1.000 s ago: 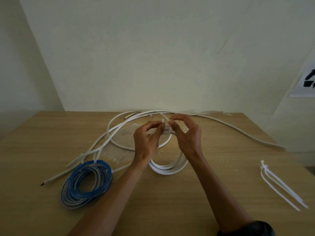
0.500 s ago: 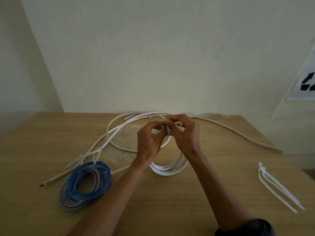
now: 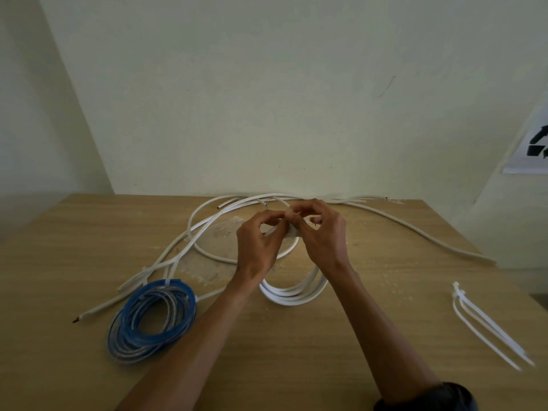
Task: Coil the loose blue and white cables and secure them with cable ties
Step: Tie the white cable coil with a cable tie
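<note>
A coil of white cable (image 3: 292,296) stands on edge at the table's middle, its top gathered between both hands. My left hand (image 3: 259,246) and my right hand (image 3: 323,235) meet above it, fingers curled and pinching at the coil's top, where a thin white cable tie seems to sit; the tie is mostly hidden by my fingers. A blue cable coil (image 3: 151,318) lies flat at the front left with a white tie round its far edge. Loose white cables (image 3: 207,226) sprawl across the back of the table.
Three spare white cable ties (image 3: 486,321) lie at the right, near the wooden table's (image 3: 296,366) edge. One long white cable (image 3: 415,232) runs off to the right. A wall stands close behind the table, with a printed sheet (image 3: 533,143) at the far right.
Both hands have stayed at the top of the white coil, drawing closer together, with the fingertips working at the same spot. The coils and the ties have not moved.
</note>
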Motion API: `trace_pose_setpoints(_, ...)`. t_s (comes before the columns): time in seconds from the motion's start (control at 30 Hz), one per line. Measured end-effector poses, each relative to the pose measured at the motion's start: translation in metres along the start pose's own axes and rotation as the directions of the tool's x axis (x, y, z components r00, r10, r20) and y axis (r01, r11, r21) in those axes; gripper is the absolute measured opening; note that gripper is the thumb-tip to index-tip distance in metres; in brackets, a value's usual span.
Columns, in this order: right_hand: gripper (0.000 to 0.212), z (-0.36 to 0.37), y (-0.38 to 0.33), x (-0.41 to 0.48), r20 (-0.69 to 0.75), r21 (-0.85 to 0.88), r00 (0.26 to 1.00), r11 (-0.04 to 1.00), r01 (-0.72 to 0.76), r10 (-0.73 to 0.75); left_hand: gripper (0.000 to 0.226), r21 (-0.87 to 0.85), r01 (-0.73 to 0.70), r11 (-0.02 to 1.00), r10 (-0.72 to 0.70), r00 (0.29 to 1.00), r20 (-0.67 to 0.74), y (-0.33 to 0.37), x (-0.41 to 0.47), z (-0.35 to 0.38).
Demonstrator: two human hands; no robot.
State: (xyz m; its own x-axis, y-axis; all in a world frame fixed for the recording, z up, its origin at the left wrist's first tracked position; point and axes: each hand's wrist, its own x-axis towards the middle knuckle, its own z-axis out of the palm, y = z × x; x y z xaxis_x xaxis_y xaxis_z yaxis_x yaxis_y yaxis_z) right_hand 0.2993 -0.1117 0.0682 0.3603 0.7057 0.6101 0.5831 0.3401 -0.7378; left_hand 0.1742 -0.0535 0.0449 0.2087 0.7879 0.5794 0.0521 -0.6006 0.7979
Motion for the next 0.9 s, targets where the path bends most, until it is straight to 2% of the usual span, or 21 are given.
trace_pose_setpoints(0.1, 0.003, -0.002, -0.003, 0.003, 0.014, 0.015, 1.0, 1.0, -0.021, 0.02, 0.014, -0.029, 0.034, 0.999, -0.033, 0.998, 0.048, -0.002, 0.002, -0.003)
trace_pose_setpoints(0.2, 0.003, -0.009, -0.001, 0.01, 0.022, -0.043, 1.0, 0.999, 0.009, -0.008, 0.018, -0.119, 0.083, 0.989, -0.062, 0.984, 0.167, 0.0, 0.003, -0.008)
trace_pose_setpoints(0.33, 0.004, -0.013, 0.005, 0.012, 0.078, -0.238, 0.989, 0.961, 0.138, -0.123, 0.024, -0.116, 0.134, 0.984, -0.104, 0.967, 0.234, 0.005, -0.001, -0.006)
trace_pose_setpoints(0.4, 0.005, -0.014, 0.011, 0.012, 0.093, -0.296, 0.992, 0.949, 0.113, -0.089, 0.026, -0.103, 0.163, 0.981, -0.133, 0.958, 0.252, 0.007, -0.001, -0.006)
trace_pose_setpoints(0.57, 0.005, -0.031, 0.013, 0.018, 0.146, -0.1, 0.987, 0.993, -0.06, 0.074, 0.024, -0.148, 0.29, 0.945, -0.231, 0.917, 0.326, 0.015, 0.005, -0.005)
trace_pose_setpoints(0.7, 0.011, -0.028, 0.008, 0.021, 0.034, 0.084, 0.991, 0.988, -0.133, 0.131, 0.02, -0.135, 0.353, 0.926, -0.281, 0.883, 0.376, 0.02, 0.005, -0.003)
trace_pose_setpoints(0.8, 0.005, -0.021, 0.008, 0.027, -0.032, 0.071, 0.996, 0.994, -0.086, 0.088, 0.021, -0.133, 0.36, 0.923, -0.287, 0.878, 0.383, 0.022, 0.004, -0.007)
trace_pose_setpoints(0.9, 0.008, -0.01, 0.009, 0.026, -0.079, 0.072, 0.991, 0.992, -0.103, 0.109, 0.019, -0.112, 0.332, 0.936, -0.266, 0.881, 0.392, 0.022, 0.004, -0.01)
